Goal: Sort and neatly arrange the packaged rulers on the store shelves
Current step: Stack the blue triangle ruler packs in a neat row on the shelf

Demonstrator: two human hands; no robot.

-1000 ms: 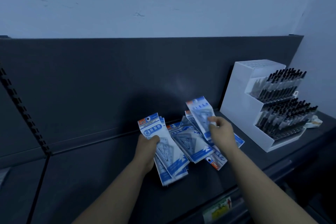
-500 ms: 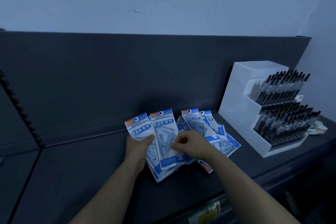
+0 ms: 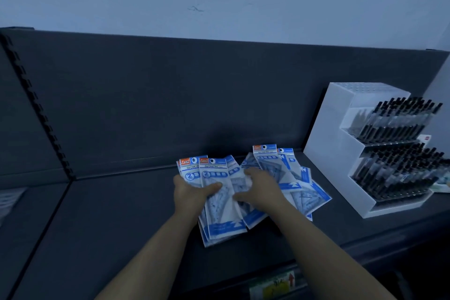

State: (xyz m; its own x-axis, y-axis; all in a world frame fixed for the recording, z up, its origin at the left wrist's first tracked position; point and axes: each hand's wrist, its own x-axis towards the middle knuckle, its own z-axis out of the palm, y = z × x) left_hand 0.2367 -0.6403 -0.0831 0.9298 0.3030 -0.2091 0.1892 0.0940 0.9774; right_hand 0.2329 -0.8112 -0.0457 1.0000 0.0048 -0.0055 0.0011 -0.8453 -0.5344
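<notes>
Blue-and-white ruler packets lie on a dark shelf (image 3: 117, 214). My left hand (image 3: 191, 193) grips a stack of packets (image 3: 219, 217), thumb across the front one. Right beside it, my right hand (image 3: 260, 189) has its fingers curled over another packet (image 3: 237, 178) at the stack's right side. A loose, fanned heap of packets (image 3: 297, 178) lies on the shelf behind and to the right of that hand.
A white tiered display (image 3: 341, 148) full of black pens stands at the right end of the shelf. The dark back panel (image 3: 170, 95) rises behind. A slotted upright (image 3: 39, 109) runs down the left. A price label (image 3: 272, 285) sits on the front edge.
My right hand carried a packet from the heap leftward onto the stack in my left hand. The stack has grown, and the view has shifted closer.
</notes>
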